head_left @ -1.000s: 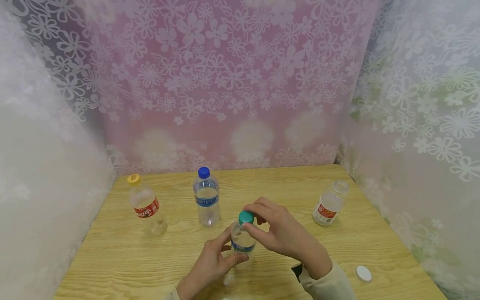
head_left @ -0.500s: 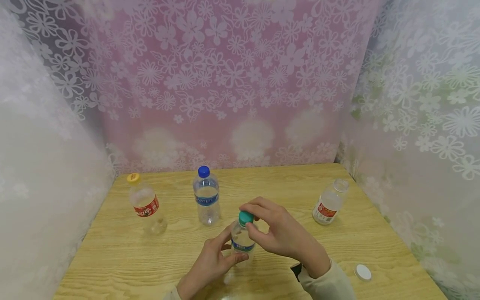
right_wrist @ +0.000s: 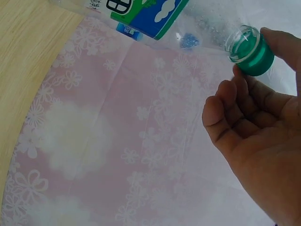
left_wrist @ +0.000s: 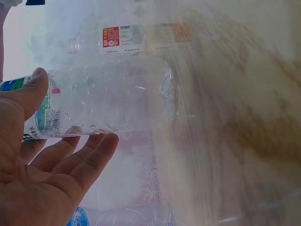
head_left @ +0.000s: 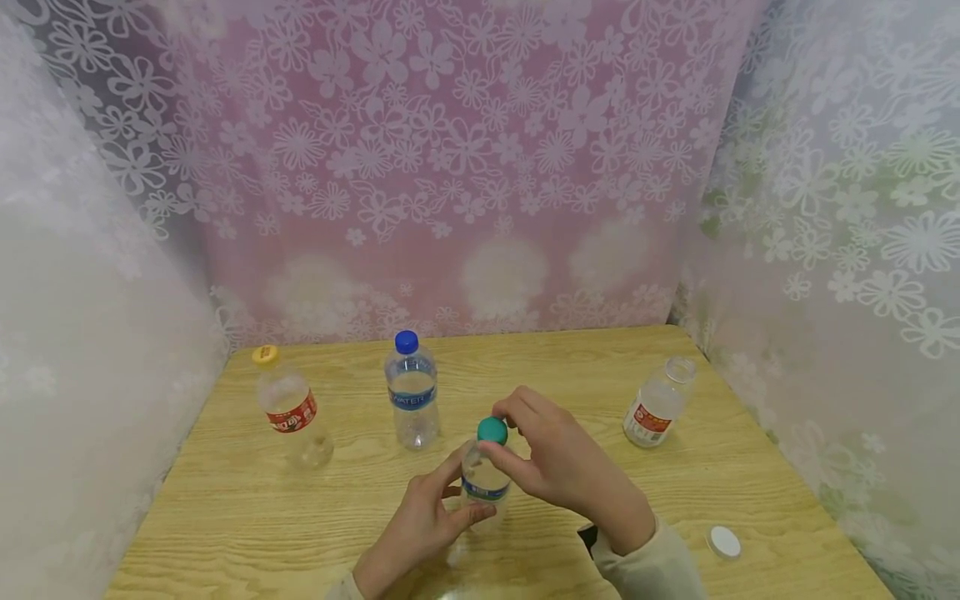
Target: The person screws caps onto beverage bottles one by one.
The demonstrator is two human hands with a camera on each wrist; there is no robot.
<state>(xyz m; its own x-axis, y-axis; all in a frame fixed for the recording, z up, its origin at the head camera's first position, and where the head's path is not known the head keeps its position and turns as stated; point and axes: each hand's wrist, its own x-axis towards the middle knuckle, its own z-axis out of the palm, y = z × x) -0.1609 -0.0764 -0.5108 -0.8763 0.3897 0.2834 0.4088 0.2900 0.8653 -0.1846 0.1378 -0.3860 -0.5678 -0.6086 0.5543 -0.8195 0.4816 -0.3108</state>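
A clear plastic bottle (head_left: pixel 486 472) with a blue and green label stands upright near the front middle of the table. Round its label my left hand (head_left: pixel 423 518) holds it from the left, thumb in front. Most of the bottle's lower part shows in the left wrist view, where the clear base (left_wrist: pixel 167 92) is close to the wood. A green cap (head_left: pixel 492 431) sits on the bottle's neck. My right hand (head_left: pixel 566 457) pinches this cap between thumb and forefinger; in the right wrist view the other fingers (right_wrist: pixel 221 110) are curled below the cap.
Behind stands a clear bottle with a blue cap (head_left: pixel 407 342). Farther left is a red-labelled bottle (head_left: pixel 292 414) with a yellow cap. A capless glass jar (head_left: pixel 652 412) stands at right, and a white lid (head_left: pixel 725 542) lies nearer the front. Floral curtains (head_left: pixel 480 167) surround the table.
My right thumb and forefinger have shifted round the green cap, the thumb now farther left across its front. The left hand and the bottle stay in place.
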